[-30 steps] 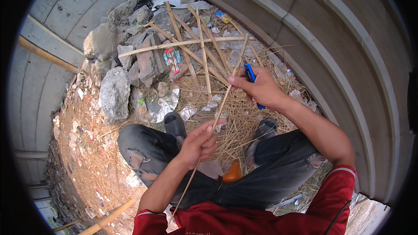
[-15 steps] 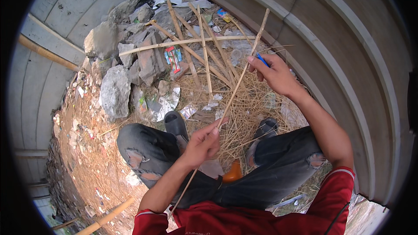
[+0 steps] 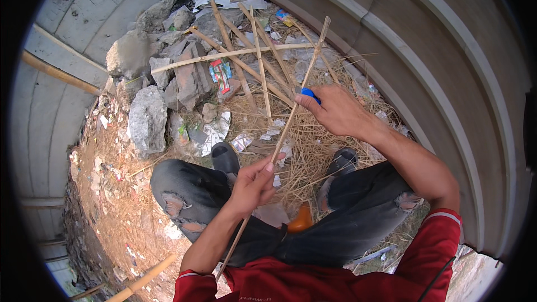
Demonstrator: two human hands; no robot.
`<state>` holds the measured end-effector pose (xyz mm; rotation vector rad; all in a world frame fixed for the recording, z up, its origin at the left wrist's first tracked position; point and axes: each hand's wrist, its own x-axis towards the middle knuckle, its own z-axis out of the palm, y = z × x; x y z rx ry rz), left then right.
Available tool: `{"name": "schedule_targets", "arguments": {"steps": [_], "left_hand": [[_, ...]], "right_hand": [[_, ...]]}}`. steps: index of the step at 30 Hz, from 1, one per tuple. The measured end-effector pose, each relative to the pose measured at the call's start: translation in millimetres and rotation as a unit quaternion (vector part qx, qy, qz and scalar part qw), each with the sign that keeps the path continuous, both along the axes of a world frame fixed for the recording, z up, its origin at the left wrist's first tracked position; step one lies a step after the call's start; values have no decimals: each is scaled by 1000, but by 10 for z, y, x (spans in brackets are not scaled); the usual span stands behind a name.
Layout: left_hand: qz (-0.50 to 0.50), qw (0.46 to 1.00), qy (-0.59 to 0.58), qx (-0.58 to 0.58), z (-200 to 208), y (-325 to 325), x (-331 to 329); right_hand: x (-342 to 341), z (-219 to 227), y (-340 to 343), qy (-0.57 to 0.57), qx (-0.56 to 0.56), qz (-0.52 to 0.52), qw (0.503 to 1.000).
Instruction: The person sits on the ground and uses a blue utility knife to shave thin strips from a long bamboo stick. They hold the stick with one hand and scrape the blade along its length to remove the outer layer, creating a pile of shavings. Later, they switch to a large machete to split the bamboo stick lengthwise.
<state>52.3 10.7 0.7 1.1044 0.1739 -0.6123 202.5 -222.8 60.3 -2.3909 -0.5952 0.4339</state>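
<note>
A long, thin bamboo stick [image 3: 286, 128] runs slantwise from beside my lap up toward the metal wall. My left hand [image 3: 253, 187] is closed round its lower part, thumb along the top. Further up, my right hand [image 3: 334, 111] grips a small knife with a blue handle [image 3: 311, 95], its thumb against the stick. A short greyish piece of the blade shows where it meets the stick; the rest is hidden by the fingers. Several split bamboo sticks [image 3: 261, 67] lie crossed on the ground ahead, with one long pale strip [image 3: 224, 55] across them.
Rocks [image 3: 147, 118] and litter lie at the far left. A corrugated metal wall [image 3: 447, 78] curves along the right. Thin straw-like shavings [image 3: 313, 162] cover the ground between my feet, and an orange object [image 3: 301, 219] sits near my lap.
My right hand has moved down the stick, toward my left hand, with the blue-handled knife. The stick's upper end has shifted slightly left. My left hand keeps its hold, almost unmoved.
</note>
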Motion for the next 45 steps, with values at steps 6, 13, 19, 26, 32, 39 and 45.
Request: {"name": "schedule_targets", "arguments": {"steps": [6, 13, 19, 26, 32, 39, 45], "left_hand": [[7, 1000, -12, 22, -8, -28, 30], [15, 998, -47, 27, 13, -15, 115], [-38, 998, -44, 26, 22, 143, -134], [-8, 999, -43, -11, -7, 143, -46], [11, 999, -31, -13, 37, 160, -16], [-13, 998, -45, 51, -9, 146, -63], [-40, 994, -82, 68, 5, 102, -72]], "right_hand": [[-537, -158, 198, 46, 0, 89, 995], [-305, -161, 168, -35, 33, 68, 997], [299, 50, -457, -92, 8, -142, 986], [4, -7, -251, -106, 76, -55, 990], [-404, -42, 104, -55, 94, 80, 991], [-171, -127, 48, -78, 36, -21, 996], [258, 18, -488, -149, 61, -124, 979]]}}
